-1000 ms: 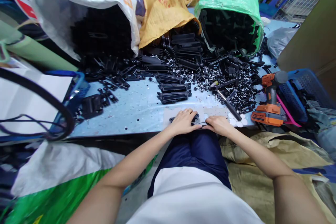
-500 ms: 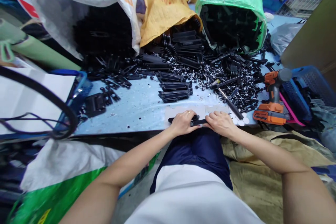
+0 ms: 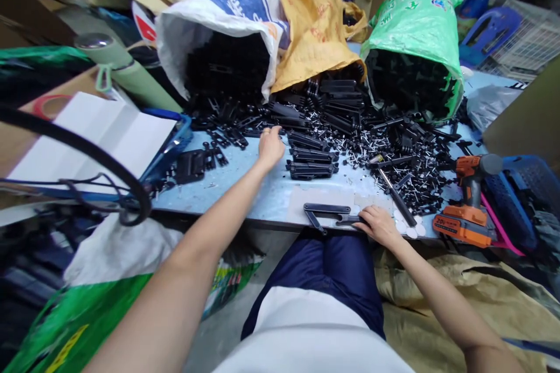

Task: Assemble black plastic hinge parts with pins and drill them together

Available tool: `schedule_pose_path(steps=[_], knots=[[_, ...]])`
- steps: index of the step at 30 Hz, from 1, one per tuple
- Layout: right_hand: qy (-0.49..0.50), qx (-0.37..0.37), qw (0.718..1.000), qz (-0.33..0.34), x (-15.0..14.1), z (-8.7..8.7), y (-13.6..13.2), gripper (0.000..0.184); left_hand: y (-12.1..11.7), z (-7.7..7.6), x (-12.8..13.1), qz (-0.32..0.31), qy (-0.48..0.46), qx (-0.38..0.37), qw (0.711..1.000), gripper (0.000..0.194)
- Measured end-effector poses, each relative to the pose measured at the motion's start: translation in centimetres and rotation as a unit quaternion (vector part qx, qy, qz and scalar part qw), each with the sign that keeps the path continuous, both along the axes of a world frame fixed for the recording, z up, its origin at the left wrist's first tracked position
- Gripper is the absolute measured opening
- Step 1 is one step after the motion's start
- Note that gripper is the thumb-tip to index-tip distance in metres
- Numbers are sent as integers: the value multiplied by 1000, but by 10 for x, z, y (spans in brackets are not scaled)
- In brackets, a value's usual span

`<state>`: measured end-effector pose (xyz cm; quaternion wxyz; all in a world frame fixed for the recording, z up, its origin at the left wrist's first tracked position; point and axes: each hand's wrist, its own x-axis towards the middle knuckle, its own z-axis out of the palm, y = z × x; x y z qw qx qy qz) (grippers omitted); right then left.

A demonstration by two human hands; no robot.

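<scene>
My right hand [image 3: 378,225] is at the table's front edge, fingers closed on the end of a black forked plastic part [image 3: 347,220]. Left of it lies a black hinged plastic arm [image 3: 327,208], bent into a V; whether the two are joined I cannot make out. My left hand [image 3: 272,146] reaches forward to the edge of the heap, its fingers bent over a black plastic bar [image 3: 252,133], partly hidden under them. Just right of that hand, several black folded arms [image 3: 312,170] lie stacked in rows.
White, yellow and green sacks [image 3: 413,29] spill black parts and small pins [image 3: 365,145] across the back. An orange cordless drill [image 3: 470,198] stands at right, near a rod-shaped tool [image 3: 397,198] and blue baskets [image 3: 510,204]. White paper [image 3: 96,140] and a black cable [image 3: 87,145] are at left.
My left hand has let go of the black arm at the front edge and moved forward and left to the heap. My right hand stays near the edge. The view has shifted.
</scene>
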<state>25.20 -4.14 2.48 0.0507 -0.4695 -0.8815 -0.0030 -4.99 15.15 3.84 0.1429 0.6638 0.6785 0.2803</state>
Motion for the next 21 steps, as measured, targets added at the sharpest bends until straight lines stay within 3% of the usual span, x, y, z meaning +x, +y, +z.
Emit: schedule_pose_path(steps=[2, 4, 10, 13, 16, 21], knots=[[13, -15, 1000, -4, -2, 5, 3, 35, 23, -2, -15, 4, 16, -32, 999, 27], [24, -22, 999, -17, -7, 13, 15, 33, 31, -8, -19, -13, 28, -52, 998, 21], [-67, -31, 983, -165, -32, 34, 92, 28, 12, -21, -12, -48, 82, -75, 993, 32], [-125, -68, 973, -182, -43, 35, 121, 29, 4, -19, -15, -88, 132, -78, 984, 47], [-113, -92, 973, -181, -43, 34, 129, 26, 6, -17, -18, -130, 163, -73, 975, 44], [84, -108, 974, -179, -26, 33, 105, 23, 14, -19, -20, -152, 185, -77, 968, 24]])
